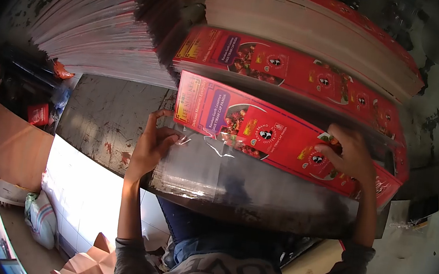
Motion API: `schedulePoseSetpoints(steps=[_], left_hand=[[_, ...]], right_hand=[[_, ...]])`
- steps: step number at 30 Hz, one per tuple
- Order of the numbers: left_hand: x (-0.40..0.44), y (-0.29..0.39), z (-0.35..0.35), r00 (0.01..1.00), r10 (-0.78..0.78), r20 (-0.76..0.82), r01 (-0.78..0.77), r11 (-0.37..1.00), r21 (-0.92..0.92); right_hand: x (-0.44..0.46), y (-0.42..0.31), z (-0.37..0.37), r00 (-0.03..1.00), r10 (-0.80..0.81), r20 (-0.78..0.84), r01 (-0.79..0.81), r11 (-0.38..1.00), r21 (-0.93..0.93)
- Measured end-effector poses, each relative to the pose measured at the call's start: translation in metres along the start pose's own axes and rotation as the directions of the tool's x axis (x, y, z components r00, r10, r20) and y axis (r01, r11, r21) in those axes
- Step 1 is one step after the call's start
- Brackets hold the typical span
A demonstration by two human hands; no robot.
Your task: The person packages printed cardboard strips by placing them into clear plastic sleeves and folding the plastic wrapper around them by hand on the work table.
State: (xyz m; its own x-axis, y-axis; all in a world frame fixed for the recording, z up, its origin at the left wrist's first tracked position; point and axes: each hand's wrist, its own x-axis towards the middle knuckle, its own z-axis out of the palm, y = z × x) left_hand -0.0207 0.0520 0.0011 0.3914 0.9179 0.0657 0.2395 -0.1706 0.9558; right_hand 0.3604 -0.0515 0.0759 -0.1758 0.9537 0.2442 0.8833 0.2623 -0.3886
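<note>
A long red printed card (290,140) lies slanted across the bench in front of me. My right hand (346,155) grips its right part, thumb on the printed face and fingers over the far edge. Clear plastic film (199,170) spreads on the bench below the card. My left hand (155,143) is at the film's upper left corner, thumb and forefinger curled toward each other by the card's left end; the film edge appears to be between them. Just beyond lies a stack of matching red cards (298,75).
A tall stack of cards (309,27) stands at the back. Many thin sheets (112,30) are fanned at the back left. Left of the worn bench (100,122) are a cardboard box (16,139) and a white sack (42,219).
</note>
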Motion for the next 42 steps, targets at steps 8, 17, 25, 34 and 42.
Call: schedulePoseSetpoints(steps=[8,17,25,34,42], left_hand=[[-0.001,-0.002,0.011,0.998,-0.001,-0.063,0.0,1.0,-0.024],[-0.002,-0.001,0.014,0.991,0.016,-0.136,-0.018,1.0,-0.014],[-0.003,-0.003,0.015,0.982,-0.003,-0.189,0.011,0.999,0.042],[-0.001,-0.007,0.015,0.969,-0.043,-0.243,0.048,0.999,0.016],[-0.002,-0.002,0.015,0.966,-0.039,-0.256,0.058,0.996,0.066]], right_hand=[[0.028,-0.018,0.038,0.983,-0.021,-0.182,-0.007,0.989,-0.151],[0.035,0.007,0.026,0.974,-0.184,-0.133,0.131,0.933,-0.336],[0.023,0.013,0.02,0.963,-0.21,-0.168,0.156,0.945,-0.289],[0.023,0.016,0.017,0.962,-0.196,-0.189,0.146,0.957,-0.251],[0.026,0.014,0.015,0.977,-0.154,-0.146,0.119,0.968,-0.219]])
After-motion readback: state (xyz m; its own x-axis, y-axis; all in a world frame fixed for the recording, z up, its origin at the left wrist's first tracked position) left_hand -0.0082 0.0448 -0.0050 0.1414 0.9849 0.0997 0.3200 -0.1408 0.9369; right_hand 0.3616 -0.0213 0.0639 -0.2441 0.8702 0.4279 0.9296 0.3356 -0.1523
